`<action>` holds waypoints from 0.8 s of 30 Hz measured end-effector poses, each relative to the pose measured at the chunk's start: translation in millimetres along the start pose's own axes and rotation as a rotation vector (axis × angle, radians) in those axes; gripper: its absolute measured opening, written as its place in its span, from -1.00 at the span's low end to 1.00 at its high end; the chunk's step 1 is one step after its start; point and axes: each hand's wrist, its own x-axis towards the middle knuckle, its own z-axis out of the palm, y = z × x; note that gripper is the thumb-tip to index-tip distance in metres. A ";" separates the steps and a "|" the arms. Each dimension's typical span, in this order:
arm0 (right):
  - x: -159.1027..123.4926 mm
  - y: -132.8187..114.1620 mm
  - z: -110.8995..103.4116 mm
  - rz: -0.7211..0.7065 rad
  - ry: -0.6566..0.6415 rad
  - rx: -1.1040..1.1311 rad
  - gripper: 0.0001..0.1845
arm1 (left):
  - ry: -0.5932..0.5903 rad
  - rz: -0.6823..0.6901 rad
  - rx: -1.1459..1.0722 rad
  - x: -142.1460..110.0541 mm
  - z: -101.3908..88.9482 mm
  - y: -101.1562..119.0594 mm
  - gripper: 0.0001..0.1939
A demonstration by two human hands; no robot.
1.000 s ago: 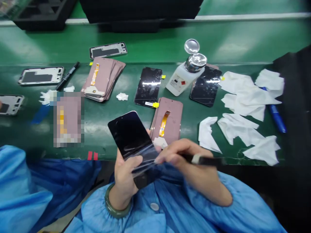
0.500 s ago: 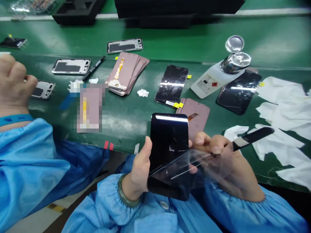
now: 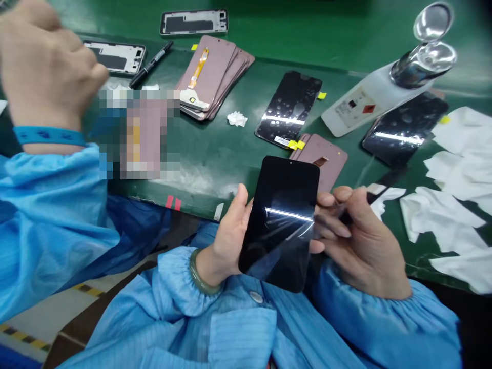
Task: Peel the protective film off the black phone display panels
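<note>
My left hand (image 3: 230,233), with a green bangle at the wrist, is closed around a black phone screen (image 3: 282,210), tilted with its glossy face up. My right hand (image 3: 361,230) is at the screen's right edge, its fingers closed on a slim black tool (image 3: 388,179) that points up and right; blur hides its exact kind. Clear film (image 3: 298,238) shows as pale streaks over the screen's lower right, running towards my right fingers. How much of it still touches the glass I cannot tell. Just beyond the screen lie pink-backed screen panels (image 3: 332,164).
A white bottle with an open metal lid (image 3: 365,102) leans right of centre. Bubbled dark screens (image 3: 290,107), stacked pink panels (image 3: 207,77), phone frames (image 3: 194,23), a black marker (image 3: 151,65) and white wipes (image 3: 442,215) lie about. A co-worker's hand (image 3: 49,77) is at left.
The large clear sheet stretched from the screen to my right hand now shows only as faint streaks. My right hand has turned, the screen is angled differently, and the view has shifted.
</note>
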 end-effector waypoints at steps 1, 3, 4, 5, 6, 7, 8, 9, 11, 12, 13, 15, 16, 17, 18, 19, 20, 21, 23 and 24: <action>-2.1 -1.3 4.1 -0.037 0.042 0.035 -0.55 | -0.025 0.040 -0.001 -0.8 1.4 -0.9 -0.35; -6.7 -3.4 12.0 -0.156 0.153 0.040 -0.66 | -0.069 0.095 0.012 -2.9 3.3 -1.7 -0.49; -8.7 -4.3 15.2 -0.243 0.210 -0.038 -0.73 | -0.080 0.105 0.035 -4.0 3.7 -1.5 -0.51; -10.2 -5.5 17.5 -0.345 0.252 -0.151 -0.81 | -0.081 0.111 0.062 -5.0 3.7 -0.9 -0.49; -10.8 -7.3 18.9 -0.452 0.273 -0.283 -0.88 | -0.071 0.112 0.091 -5.8 3.4 -0.1 -0.48; -10.6 -9.9 19.5 -0.552 0.265 -0.413 -0.88 | -0.043 0.109 0.118 -6.4 2.9 0.8 -0.48; -9.3 -13.5 19.6 -0.629 0.225 -0.520 -0.84 | -0.008 0.107 0.134 -6.7 2.3 1.8 -0.50; -7.0 -18.2 19.8 -0.661 0.156 -0.595 -0.81 | 0.031 0.102 0.143 -6.8 1.7 2.5 -0.54; 0.2 -29.8 22.1 -0.575 -0.027 -0.644 -0.89 | 0.107 0.079 0.163 -6.3 0.5 3.2 -0.55; 4.9 -35.7 24.8 -0.473 -0.107 -0.623 -0.93 | 0.139 0.064 0.177 -5.9 0.1 3.1 -0.51; 10.1 -41.0 28.6 -0.363 -0.163 -0.577 -0.95 | 0.169 0.051 0.192 -5.5 -0.3 2.9 -0.46; 20.8 -48.2 38.5 -0.178 -0.196 -0.451 -0.93 | 0.231 0.033 0.220 -4.6 -0.5 2.4 -0.42; 25.9 -49.7 43.8 -0.108 -0.186 -0.388 -0.90 | 0.266 0.041 0.224 -4.1 -0.5 2.4 -0.44; 30.3 -50.0 48.6 -0.054 -0.164 -0.333 -0.87 | 0.293 0.052 0.219 -3.7 -0.4 2.7 -0.46; 34.0 -49.3 52.7 -0.017 -0.140 -0.288 -0.86 | 0.310 0.066 0.207 -3.4 -0.2 3.2 -0.47; 36.7 -47.9 55.8 0.005 -0.116 -0.252 -0.86 | 0.321 0.083 0.187 -3.2 0.1 3.9 -0.48; 38.4 -46.3 57.8 0.014 -0.094 -0.220 -0.87 | 0.329 0.098 0.164 -3.1 0.4 4.8 -0.47; 39.2 -44.7 58.8 0.017 -0.076 -0.191 -0.88 | 0.340 0.111 0.145 -3.2 0.8 5.6 -0.46; 39.1 -42.2 58.2 0.014 -0.055 -0.138 -0.90 | 0.374 0.126 0.136 -3.9 1.7 6.7 -0.42; 38.8 -41.3 57.1 0.016 -0.052 -0.116 -0.90 | 0.391 0.130 0.141 -4.2 2.2 6.9 -0.41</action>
